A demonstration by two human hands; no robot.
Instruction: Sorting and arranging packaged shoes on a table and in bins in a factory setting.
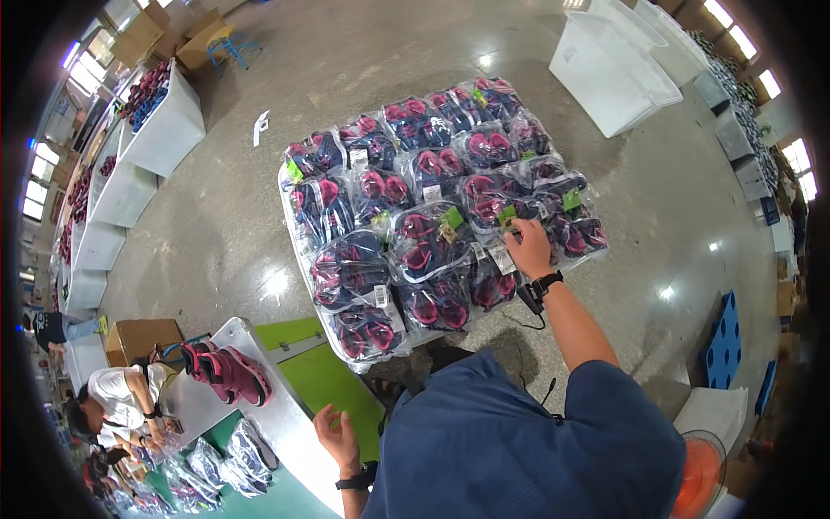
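Over a full stack of bagged shoes [432,216], our right hand [529,246] pinches a green tag [507,215] on one bag; our left hand [337,437], fingers spread, hovers beside the table [290,415].

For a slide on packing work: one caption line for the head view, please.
Right hand touches a green tag on stacked bagged pink-and-navy shoes; left hand hovers open over the table.

bagged shoes stacked in front of the person

the right hand [527,246] rests on the bagged shoes [432,216]; a loose shoe pair [226,372] lies on the table [285,424] left, beside the left hand [339,439]; bins [618,65] stand behind.
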